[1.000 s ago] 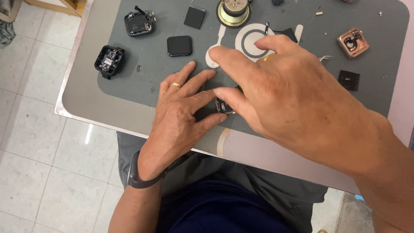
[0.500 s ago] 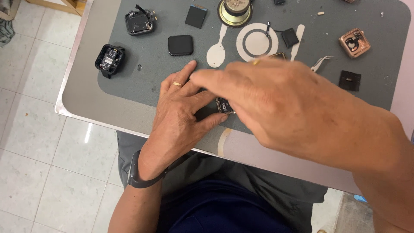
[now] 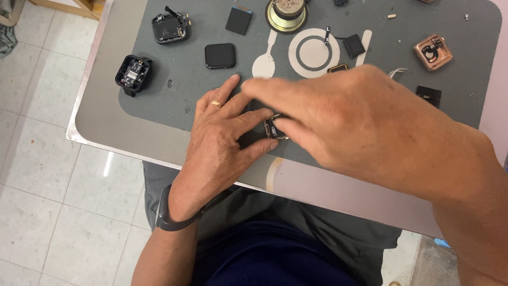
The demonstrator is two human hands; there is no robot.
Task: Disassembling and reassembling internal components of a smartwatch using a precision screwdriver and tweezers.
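Observation:
My left hand (image 3: pixel 219 143), with a gold ring on one finger and a dark band at the wrist, rests on the grey mat (image 3: pixel 180 100) and pinches a small gold-rimmed watch case (image 3: pixel 274 128) between thumb and fingers. My right hand (image 3: pixel 360 119) reaches across from the right, its fingers stretched left over the watch case and touching it from above. Most of the case is hidden under both hands.
On the mat lie an open black watch body (image 3: pixel 134 74), another opened case (image 3: pixel 169 27), a black screen (image 3: pixel 220 55), a black square part (image 3: pixel 239 20), a round brass speaker (image 3: pixel 287 13), a small black square part (image 3: pixel 354 45), a copper-coloured case (image 3: pixel 433 52) and a small black chip (image 3: pixel 428 96). The metal table edge (image 3: pixel 106 142) runs close to my lap.
My right hand has slid left over the watch case, its fingers now extended above my left hand's fingers. The left hand has stayed put on the case.

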